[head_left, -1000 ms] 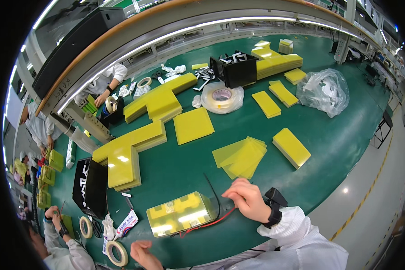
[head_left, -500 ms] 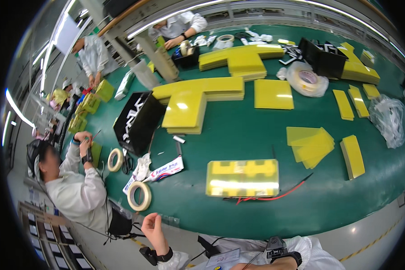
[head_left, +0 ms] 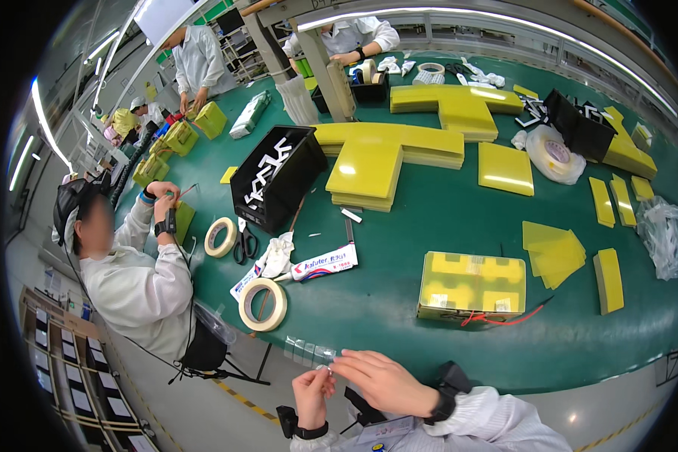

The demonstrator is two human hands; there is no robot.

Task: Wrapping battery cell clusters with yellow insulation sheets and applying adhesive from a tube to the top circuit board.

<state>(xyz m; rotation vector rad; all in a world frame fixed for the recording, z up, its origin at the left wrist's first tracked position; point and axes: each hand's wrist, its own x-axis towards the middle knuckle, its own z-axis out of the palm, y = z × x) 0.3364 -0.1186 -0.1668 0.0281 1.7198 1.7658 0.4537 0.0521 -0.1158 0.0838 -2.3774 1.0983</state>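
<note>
My left hand [head_left: 313,395] is raised at the table's near edge, thumb and index finger pinched on a small pale bit that I cannot make out. From the right, my right hand [head_left: 392,383] reaches across, palm down, its fingertips meeting those of the left; its thumb and whatever it pinches are hidden. Just beyond both hands, several clear film strips [head_left: 303,351] stick out over the table edge. A yellow-panelled block [head_left: 472,282] with red and black wires [head_left: 516,319] rests on the table, to the right and beyond my hands.
Masking tape rolls [head_left: 263,304], scissors [head_left: 245,245] and a glue tube [head_left: 324,262] lie at the left. Behind them stands a black bin [head_left: 279,181] of white-and-black pieces. Yellow sheets [head_left: 373,169] are stacked farther back. A co-worker [head_left: 132,279] sits at the left with a yellow block.
My right hand has come up from the lower edge to meet my left at the fingertips. My left hand sits closer to the film strips. The whole view has shifted.
</note>
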